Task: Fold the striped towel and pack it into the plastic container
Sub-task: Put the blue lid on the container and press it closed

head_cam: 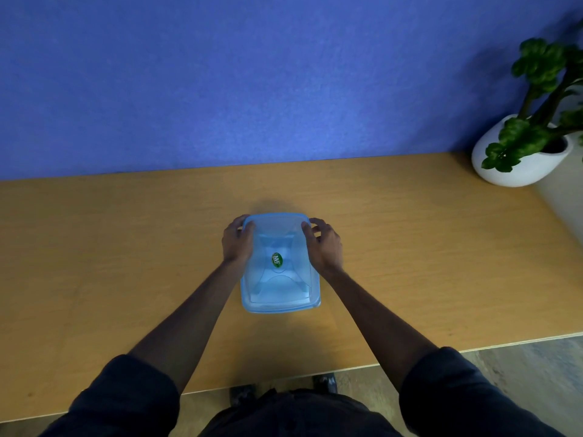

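Blue plastic container (280, 263), lid on, contents unclear through the cloudy plastic; mid-worktop (126, 247), nearer the front edge. Gripped at its far corners by left hand (237, 242) and right hand (325, 244). Potted plant (523, 146) at far right corner.

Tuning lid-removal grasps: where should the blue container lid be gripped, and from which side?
Probably the far corners of the lid, from above and either side, as the left hand and right hand do now: its rim overhangs there, giving fingers an edge.
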`<state>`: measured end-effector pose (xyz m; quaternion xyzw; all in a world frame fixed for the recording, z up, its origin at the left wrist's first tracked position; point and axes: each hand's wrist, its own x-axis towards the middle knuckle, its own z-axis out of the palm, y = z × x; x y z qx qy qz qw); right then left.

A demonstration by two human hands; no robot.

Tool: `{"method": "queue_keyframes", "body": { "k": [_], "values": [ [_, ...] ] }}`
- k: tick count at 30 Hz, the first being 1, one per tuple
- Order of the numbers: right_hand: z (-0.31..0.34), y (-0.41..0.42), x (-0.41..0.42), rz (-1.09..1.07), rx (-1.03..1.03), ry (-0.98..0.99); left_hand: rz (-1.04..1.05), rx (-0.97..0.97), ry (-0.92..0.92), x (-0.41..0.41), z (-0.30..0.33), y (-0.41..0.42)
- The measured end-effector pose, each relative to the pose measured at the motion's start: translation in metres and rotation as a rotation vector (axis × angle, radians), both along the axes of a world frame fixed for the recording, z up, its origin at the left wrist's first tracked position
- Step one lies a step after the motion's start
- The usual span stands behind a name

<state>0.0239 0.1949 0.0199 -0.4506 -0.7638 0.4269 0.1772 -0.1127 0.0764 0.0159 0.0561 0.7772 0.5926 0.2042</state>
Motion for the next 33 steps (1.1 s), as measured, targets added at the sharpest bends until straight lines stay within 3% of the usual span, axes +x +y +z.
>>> {"method": "queue_keyframes", "body": {
  "k": [21, 28, 33],
  "values": [
    [-0.017, 0.018, -0.02, -0.206, -0.466, 0.385, 0.056, 0.006, -0.017, -0.004, -0.017, 0.005],
    [-0.017, 0.018, -0.019, -0.215, -0.446, 0.393, 0.058, 0.024, -0.014, -0.005, -0.018, 0.004],
    [-0.018, 0.021, -0.013, -0.161, -0.4, 0.297, 0.059, -0.026, 0.011, -0.004, -0.017, -0.007]
  ]
}}
